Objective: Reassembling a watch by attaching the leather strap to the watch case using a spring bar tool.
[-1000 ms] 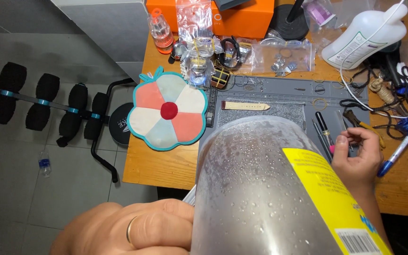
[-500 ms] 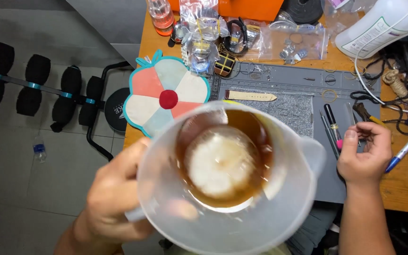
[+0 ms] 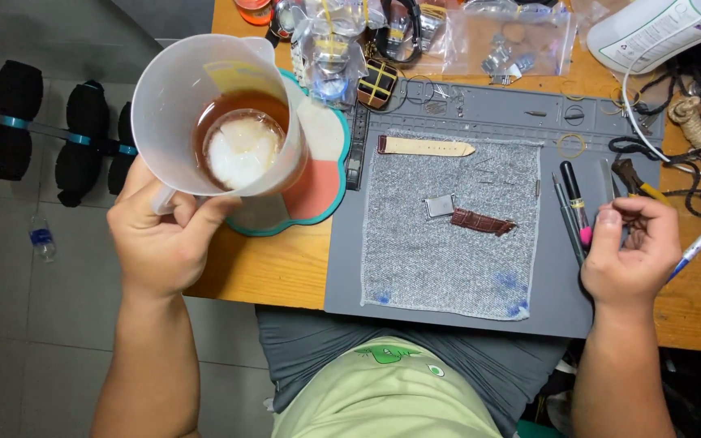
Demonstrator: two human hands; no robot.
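Left hand [image 3: 160, 235] is out over the bench's [image 3: 277, 268] left edge, fingers wrapped round the handle of one translucent jug [image 3: 212, 113] of brown drink with a pale lump of ice, held upright above the flower-shaped coaster [image 3: 318, 182]. Half a second ago the jug loomed right under the camera; now it sits lower and further left. Right hand [image 3: 630, 255] rests on the grey mat [image 3: 561, 292], fingers loosely curled, holding nothing I can see. Two strap pieces, one watch case [image 3: 440, 206] on the cloth [image 3: 448, 259].

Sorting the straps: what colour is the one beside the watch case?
Dark brown strap, on the grey cloth; head view.
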